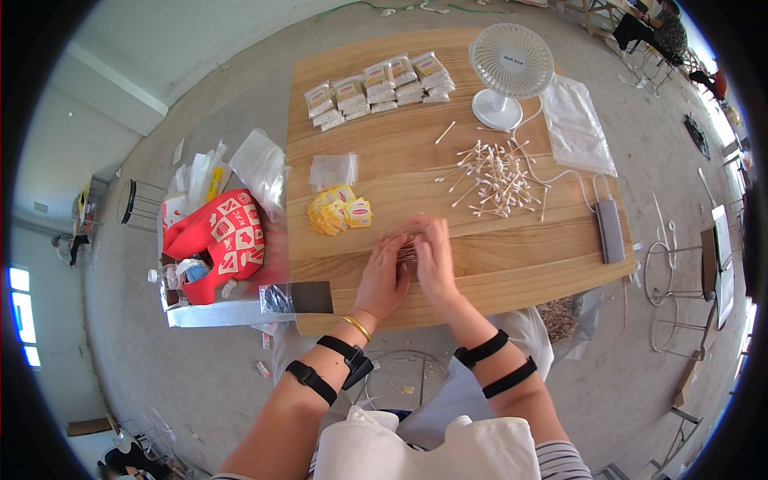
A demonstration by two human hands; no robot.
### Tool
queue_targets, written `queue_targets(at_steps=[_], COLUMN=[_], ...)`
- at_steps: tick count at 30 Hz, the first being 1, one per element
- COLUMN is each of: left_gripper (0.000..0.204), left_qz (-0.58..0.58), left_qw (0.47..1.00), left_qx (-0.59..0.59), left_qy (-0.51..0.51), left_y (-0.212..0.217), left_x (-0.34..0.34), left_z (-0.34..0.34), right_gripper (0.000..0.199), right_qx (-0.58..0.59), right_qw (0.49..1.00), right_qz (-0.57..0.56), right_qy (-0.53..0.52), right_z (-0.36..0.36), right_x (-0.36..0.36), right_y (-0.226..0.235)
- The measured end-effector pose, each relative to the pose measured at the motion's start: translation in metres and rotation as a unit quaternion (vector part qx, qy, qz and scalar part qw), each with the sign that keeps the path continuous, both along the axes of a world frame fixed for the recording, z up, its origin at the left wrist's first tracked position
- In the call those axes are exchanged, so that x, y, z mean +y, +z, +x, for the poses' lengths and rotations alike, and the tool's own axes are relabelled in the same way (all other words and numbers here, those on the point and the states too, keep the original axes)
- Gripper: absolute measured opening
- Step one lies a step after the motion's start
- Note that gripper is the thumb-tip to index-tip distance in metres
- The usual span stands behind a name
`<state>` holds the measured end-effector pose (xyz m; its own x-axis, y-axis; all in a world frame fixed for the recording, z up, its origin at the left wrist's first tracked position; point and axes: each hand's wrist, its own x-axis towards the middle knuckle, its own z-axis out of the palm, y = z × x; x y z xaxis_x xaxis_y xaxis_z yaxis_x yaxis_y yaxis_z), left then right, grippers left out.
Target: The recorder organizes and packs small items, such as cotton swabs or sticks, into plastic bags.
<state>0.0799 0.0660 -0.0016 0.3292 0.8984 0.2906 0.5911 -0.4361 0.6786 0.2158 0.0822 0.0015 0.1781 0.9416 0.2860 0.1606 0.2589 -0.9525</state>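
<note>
Close to the near edge of the wooden table, a small bunch of cotton swabs (408, 253) is gathered between my two hands, mostly covered by them. My left hand (386, 274) curls round its left side. From the right, my right hand (434, 261) presses against the bunch with bent fingers. A loose heap of cotton swabs (500, 180) lies beyond my right hand, with one stray swab (446, 132) farther off. Left of the hands sit a pile of small yellow paper labels (340, 211) and a stack of clear little bags (334, 170).
Packed swab bags (380, 84) stand in rows at the far left of the wooden table (512, 280). A white fan (510, 68), a grey power bank (610, 230) and a plastic bag (578, 128) are at the right. A box holding a red bag (228, 240) adjoins the table's left.
</note>
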Motion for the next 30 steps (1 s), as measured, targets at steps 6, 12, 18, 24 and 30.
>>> queue_targets(at_steps=[6, 12, 18, 24, 30], left_gripper=[0.064, 0.089, 0.096, 0.097, 0.098], left_qz=[0.033, 0.007, 0.009, 0.010, 0.040], left_qw=[0.984, 0.963, 0.947, 0.936, 0.942], left_qx=[0.173, 0.269, 0.319, 0.351, 0.334], left_qy=[-0.028, -0.024, -0.045, 0.006, 0.000], left_y=[0.014, 0.009, 0.016, 0.015, 0.010], left_x=[-0.005, -0.021, -0.030, 0.005, 0.013], left_z=[0.009, 0.012, 0.017, 0.023, 0.022], right_gripper=[0.019, 0.020, 0.020, 0.022, 0.022], right_qx=[0.040, 0.029, 0.036, 0.055, 0.071], right_qw=[0.995, 0.996, 0.997, 0.996, 0.993], right_qz=[-0.039, -0.060, -0.046, -0.046, -0.082], right_qy=[-0.087, -0.057, -0.051, -0.058, -0.041], right_z=[0.034, 0.033, 0.039, 0.042, 0.046], right_x=[0.017, 0.016, 0.017, 0.014, 0.016], right_y=[-0.005, -0.001, -0.001, 0.000, 0.004])
